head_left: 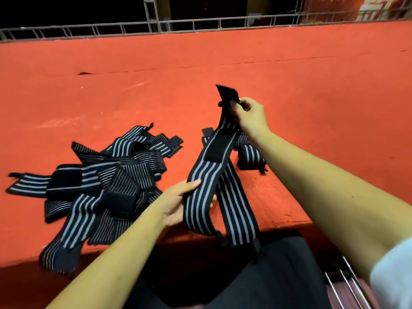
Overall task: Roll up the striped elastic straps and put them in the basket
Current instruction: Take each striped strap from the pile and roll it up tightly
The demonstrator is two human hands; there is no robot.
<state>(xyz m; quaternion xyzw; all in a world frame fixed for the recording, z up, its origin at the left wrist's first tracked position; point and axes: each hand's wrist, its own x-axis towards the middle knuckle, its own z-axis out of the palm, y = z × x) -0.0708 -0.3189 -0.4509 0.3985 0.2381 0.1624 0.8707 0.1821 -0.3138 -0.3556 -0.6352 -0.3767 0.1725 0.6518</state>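
Striped strap (pixel 207 175): held clear of red tabletop (pixel 223 63) at frame centre, slanting from upper right down to lower left. Upper black fastener end pinched between thumb and curled fingers of right hand (pixel 247 114), right of centre. Lower stretch gripped by left hand (pixel 178 204): thumb laid across striped face, fingers underneath. Second loose strap (pixel 236 208) just behind, draped over near table edge. Rolled strap (pixel 249 157) lying on tabletop below right wrist. Pile of unrolled straps (pixel 100 181) heaped at left of frame, just beside left wrist. Metal railing (pixel 156 25) along top edge of frame.
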